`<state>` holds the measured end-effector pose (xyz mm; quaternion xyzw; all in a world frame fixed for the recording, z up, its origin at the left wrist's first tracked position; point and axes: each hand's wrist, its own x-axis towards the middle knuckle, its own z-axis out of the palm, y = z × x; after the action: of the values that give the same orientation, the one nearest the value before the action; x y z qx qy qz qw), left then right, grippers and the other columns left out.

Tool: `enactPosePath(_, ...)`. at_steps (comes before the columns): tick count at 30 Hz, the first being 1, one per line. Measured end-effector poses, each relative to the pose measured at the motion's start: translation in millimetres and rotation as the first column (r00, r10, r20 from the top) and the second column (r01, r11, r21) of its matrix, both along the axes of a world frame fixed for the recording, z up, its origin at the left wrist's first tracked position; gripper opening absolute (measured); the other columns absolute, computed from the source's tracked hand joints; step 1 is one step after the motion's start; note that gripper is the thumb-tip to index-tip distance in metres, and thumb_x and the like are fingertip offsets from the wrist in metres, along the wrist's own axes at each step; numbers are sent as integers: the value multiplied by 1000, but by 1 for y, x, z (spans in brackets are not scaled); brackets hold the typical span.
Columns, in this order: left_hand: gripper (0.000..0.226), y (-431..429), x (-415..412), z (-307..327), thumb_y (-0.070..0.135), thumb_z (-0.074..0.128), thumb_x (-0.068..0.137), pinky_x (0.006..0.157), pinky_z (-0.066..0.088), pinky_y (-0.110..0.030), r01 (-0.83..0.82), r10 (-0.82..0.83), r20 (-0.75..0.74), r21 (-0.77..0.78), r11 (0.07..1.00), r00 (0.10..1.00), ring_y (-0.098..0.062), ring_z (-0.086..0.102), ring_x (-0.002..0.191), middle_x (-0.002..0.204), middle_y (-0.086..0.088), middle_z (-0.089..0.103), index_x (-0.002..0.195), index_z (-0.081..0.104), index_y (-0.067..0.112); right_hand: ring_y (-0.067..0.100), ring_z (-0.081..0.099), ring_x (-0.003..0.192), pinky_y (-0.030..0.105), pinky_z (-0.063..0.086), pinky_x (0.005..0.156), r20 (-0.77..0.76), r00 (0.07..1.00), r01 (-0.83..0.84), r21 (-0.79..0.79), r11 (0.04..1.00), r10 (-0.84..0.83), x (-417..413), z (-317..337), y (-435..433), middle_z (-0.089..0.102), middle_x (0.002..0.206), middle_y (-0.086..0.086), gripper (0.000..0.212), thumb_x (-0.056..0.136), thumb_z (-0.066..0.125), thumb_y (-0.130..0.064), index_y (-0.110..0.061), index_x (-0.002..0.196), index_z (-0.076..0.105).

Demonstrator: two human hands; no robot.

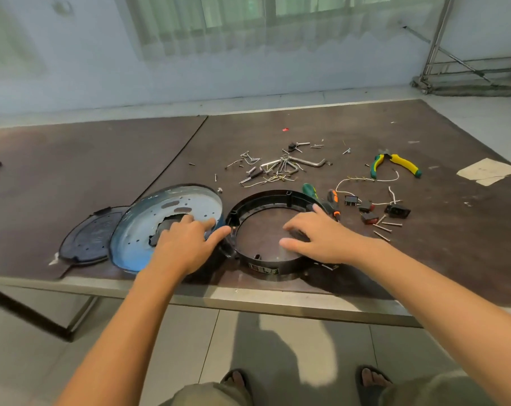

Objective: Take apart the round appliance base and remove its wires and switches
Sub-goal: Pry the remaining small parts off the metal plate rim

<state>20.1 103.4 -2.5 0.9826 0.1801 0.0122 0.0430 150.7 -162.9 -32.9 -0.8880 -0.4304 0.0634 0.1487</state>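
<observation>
On the table (72,159), close to its front edge, I see the black ring (266,198) of the base lying flat, with bare tabletop showing through its middle. Touching it on the left is the metal pan (137,230), tilted, with a ragged hole in its floor, and a dark plate (87,238) lies partly under the pan's left side. My left hand (183,241) rests on the pan with its fingers straight, gripping nothing, and its thumb reaches to the ring's left wall. My right hand (321,238) is spread over the ring's right half, fingers loosely bent, forefinger toward the far rim; I see nothing clasped in it. Right of the ring lie the switches (368,216), a socket (397,210) and white wires (362,179), all out of the base. Two screwdrivers (333,200) lie just behind my right hand. Farther back are pliers (395,164) and scattered screws (277,165).
</observation>
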Motion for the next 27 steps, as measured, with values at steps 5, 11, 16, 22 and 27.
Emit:
enactPosePath(5, 97, 18, 6, -14, 92, -3, 72, 96, 43, -54, -24, 24, 0, -26, 999, 1000, -38, 53, 119, 132, -14, 54, 129, 57, 41, 9, 45, 132, 56, -3, 126, 39, 971, -224, -211, 952, 237, -7, 1, -5, 56, 130, -12, 85, 75, 33, -97, -39, 131, 56)
enactPosePath(11, 83, 20, 17, -19, 82, -3, 82, 93, 45, -51, -31, 37, 46, -109, 994, 998, -40, 54, 113, 125, -15, 55, 125, 57, 45, 10, 52, 127, 39, 34, 112, 118, 948, -266, -225, 937, 297, -8, 8, -11, 59, 136, -13, 46, 92, 59, -65, -38, 129, 64)
enactPosePath(16, 61, 14, 24, -31, 66, 8, 96, 94, 45, -53, -39, 41, 18, -120, 992, 999, -38, 51, 114, 124, -15, 53, 125, 56, 40, 10, 50, 134, 34, 25, 117, 95, 964, -230, -173, 958, 248, -4, 5, -25, 57, 146, -14, 36, 97, 65, -42, -34, 132, 67)
enactPosePath(22, 56, 20, 29, -45, 55, 8, 100, 96, 41, -51, -4, 5, 8, -107, 994, 1000, -37, 46, 119, 129, -15, 50, 132, 51, 38, 10, 49, 133, 32, 26, 115, 49, 977, -198, -142, 970, 207, -4, 7, -32, 58, 144, -17, 36, 96, 69, -34, -34, 132, 67)
enactPosePath(27, 63, 16, 36, -38, 60, 12, 98, 114, 25, -52, 15, -16, 96, 11, 1000, 995, -31, 38, 138, 149, -13, 45, 135, 57, 35, 9, 50, 130, 30, 24, 114, 44, 978, -199, -123, 972, 206, -4, 7, -33, 60, 142, -17, 34, 97, 68, -33, -34, 131, 69)
